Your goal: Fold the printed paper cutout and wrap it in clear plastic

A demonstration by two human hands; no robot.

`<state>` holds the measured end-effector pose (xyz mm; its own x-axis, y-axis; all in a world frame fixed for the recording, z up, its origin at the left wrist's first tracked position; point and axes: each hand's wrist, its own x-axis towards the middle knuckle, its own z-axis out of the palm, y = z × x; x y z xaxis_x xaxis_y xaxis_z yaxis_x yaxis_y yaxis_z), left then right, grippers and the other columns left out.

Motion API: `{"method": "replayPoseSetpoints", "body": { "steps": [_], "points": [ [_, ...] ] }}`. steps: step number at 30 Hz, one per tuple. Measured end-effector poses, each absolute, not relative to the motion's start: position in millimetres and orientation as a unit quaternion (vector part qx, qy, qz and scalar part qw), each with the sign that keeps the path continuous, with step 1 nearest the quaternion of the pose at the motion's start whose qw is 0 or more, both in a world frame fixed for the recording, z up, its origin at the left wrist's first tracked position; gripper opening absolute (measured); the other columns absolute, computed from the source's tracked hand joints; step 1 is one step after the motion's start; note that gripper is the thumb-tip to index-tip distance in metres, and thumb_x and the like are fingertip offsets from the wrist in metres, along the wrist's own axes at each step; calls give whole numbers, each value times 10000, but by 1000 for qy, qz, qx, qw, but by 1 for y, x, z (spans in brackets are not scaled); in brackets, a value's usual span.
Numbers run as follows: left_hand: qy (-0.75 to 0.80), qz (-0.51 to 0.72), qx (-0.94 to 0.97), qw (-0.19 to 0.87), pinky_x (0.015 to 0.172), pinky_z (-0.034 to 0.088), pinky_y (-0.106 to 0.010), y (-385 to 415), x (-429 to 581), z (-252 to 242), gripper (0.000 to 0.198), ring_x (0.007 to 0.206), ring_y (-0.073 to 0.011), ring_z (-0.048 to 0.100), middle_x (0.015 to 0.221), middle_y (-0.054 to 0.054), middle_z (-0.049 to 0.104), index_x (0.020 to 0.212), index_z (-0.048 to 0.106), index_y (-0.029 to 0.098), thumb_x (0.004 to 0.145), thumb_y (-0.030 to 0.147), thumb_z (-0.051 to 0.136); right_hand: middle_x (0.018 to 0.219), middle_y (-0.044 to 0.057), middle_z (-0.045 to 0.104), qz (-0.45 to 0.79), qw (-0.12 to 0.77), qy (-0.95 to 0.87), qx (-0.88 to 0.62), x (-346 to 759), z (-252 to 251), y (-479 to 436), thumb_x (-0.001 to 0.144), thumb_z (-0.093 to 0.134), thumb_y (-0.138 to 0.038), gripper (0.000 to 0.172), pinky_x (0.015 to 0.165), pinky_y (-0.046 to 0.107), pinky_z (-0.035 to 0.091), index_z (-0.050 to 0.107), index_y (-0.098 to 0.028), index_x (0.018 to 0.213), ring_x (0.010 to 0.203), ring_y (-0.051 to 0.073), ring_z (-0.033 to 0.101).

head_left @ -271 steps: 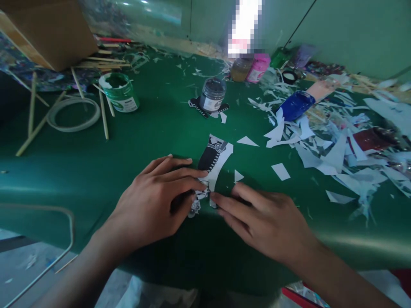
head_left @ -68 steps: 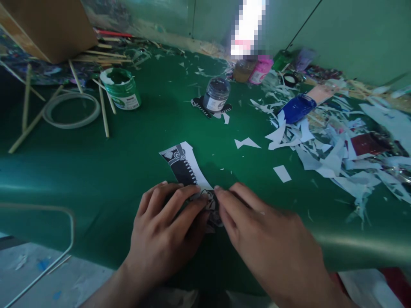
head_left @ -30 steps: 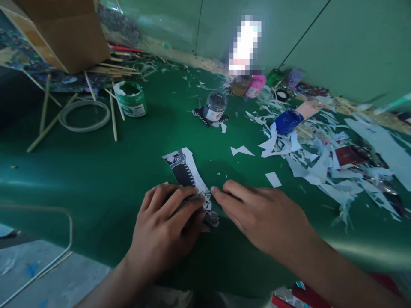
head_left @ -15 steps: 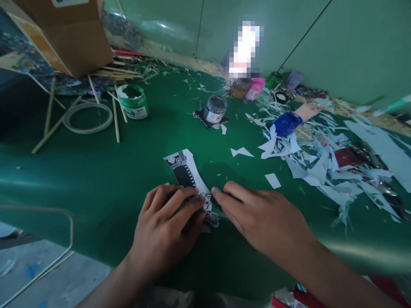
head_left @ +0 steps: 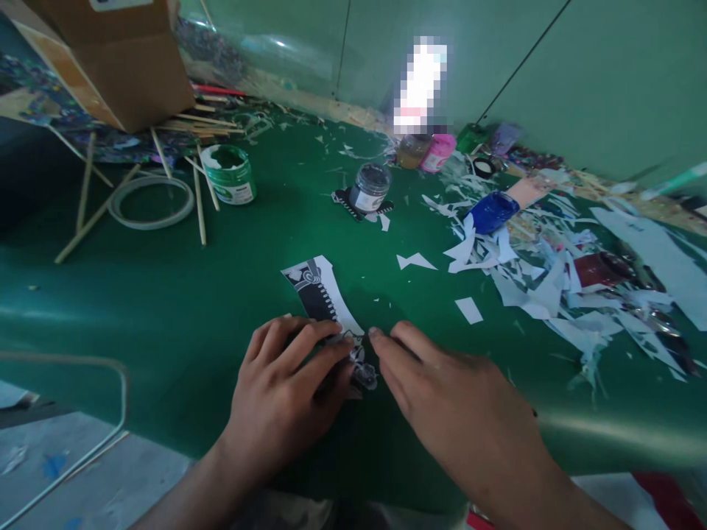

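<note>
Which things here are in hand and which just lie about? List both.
In hand: cutout, pressed flat by left hand and right hand.
Lying about: green pot, grey jar, tape ring, sticks, scraps, box.

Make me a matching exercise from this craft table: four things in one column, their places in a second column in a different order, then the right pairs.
Things
1. green paint pot
2. tape ring
3. cardboard box
4. printed cutout

Places
A. far left corner of the green table
B. under the fingertips of the left hand and right hand
C. flat on the table, left of the paint pot
D. beside the wooden sticks, right of the tape ring

Pairs: 1-D, 2-C, 3-A, 4-B
</note>
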<state>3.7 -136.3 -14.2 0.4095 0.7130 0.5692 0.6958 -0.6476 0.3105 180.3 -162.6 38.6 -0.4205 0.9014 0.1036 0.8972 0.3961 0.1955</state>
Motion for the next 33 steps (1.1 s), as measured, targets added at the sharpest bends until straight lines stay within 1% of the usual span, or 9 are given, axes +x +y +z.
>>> {"method": "replayPoseSetpoints", "body": {
  "steps": [6, 10, 14, 17, 22, 26, 28, 30, 33],
  "points": [
    [421, 343, 840, 12, 784, 468, -426, -137, 4, -14, 143, 971, -265, 579, 1016, -44, 714, 950, 681, 227, 823, 194, 622, 883, 1, 647, 94, -6, 815, 572, 175, 36, -166, 805, 489, -71, 311, 378, 267, 257, 640, -197, 1045, 450, 89, 498],
    [420, 342, 841, 9, 784, 466, -425, -137, 4, -14, 135, 972, -267, 575, 1012, -42, 712, 945, 678, 225, 824, 199, 624, 839, -7, 645, 54, -24, 814, 578, 182, 37, -159, 868, 476, -140, 229, 376, 261, 217, 646, -219, 1001, 430, 84, 475],
    [413, 331, 848, 13, 839, 456, -426, -136, 2, -13, 159, 985, -254, 579, 1045, -36, 697, 994, 648, 229, 843, 206, 606, 931, 21, 676, -35, -115, 769, 628, 192, 31, -146, 924, 455, -272, 222, 424, 230, 307, 650, -224, 1018, 581, 107, 580],
    [444, 307, 841, 12, 879, 444, -447, -135, 1, -12, 275, 1051, -275, 566, 1151, -84, 642, 1117, 580, 219, 849, 279, 603, 972, 58, 681, -78, -167, 731, 657, 189, 24, -139, 905, 500, -338, 247, 499, 246, 389, 651, -196, 1039, 726, 161, 635],
    [539, 278, 795, -14, 945, 393, -535, -136, 0, -7, 697, 1153, -364, 503, 1268, -169, 542, 1311, 419, 185, 741, 479, 692, 923, 78, 662, -131, -186, 706, 671, 169, 20, -137, 843, 559, -314, 217, 491, 246, 370, 662, -173, 972, 671, 158, 618],
    [555, 238, 797, -1, 1007, 336, -551, -137, -1, 0, 684, 1193, -366, 469, 1275, -167, 543, 1293, 453, 167, 735, 478, 696, 851, 69, 648, -189, -186, 675, 689, 164, 22, -133, 815, 586, -298, 160, 482, 247, 310, 660, -182, 898, 631, 145, 564],
    [553, 244, 796, 38, 1013, 321, -552, -131, 0, 6, 579, 1188, -363, 471, 1251, -144, 569, 1211, 538, 180, 727, 448, 708, 762, 38, 630, -261, -229, 666, 660, 169, 25, -126, 807, 591, -283, 112, 490, 254, 291, 647, -187, 825, 598, 131, 519],
    [549, 285, 774, 134, 965, 367, -519, -116, 4, 13, 463, 1120, -339, 523, 1152, -110, 627, 1106, 605, 195, 727, 442, 706, 704, 10, 608, -346, -326, 649, 594, 178, 30, -115, 783, 624, -287, 98, 521, 258, 303, 633, -192, 763, 601, 122, 495],
    [465, 376, 702, 387, 669, 460, -326, -79, 18, 23, 325, 777, -212, 606, 814, -47, 658, 901, 641, 174, 745, 457, 675, 641, -20, 545, -408, -441, 611, 516, 196, 37, -86, 742, 682, -364, 181, 524, 256, 304, 623, -192, 738, 563, 98, 441]
  ]
}}
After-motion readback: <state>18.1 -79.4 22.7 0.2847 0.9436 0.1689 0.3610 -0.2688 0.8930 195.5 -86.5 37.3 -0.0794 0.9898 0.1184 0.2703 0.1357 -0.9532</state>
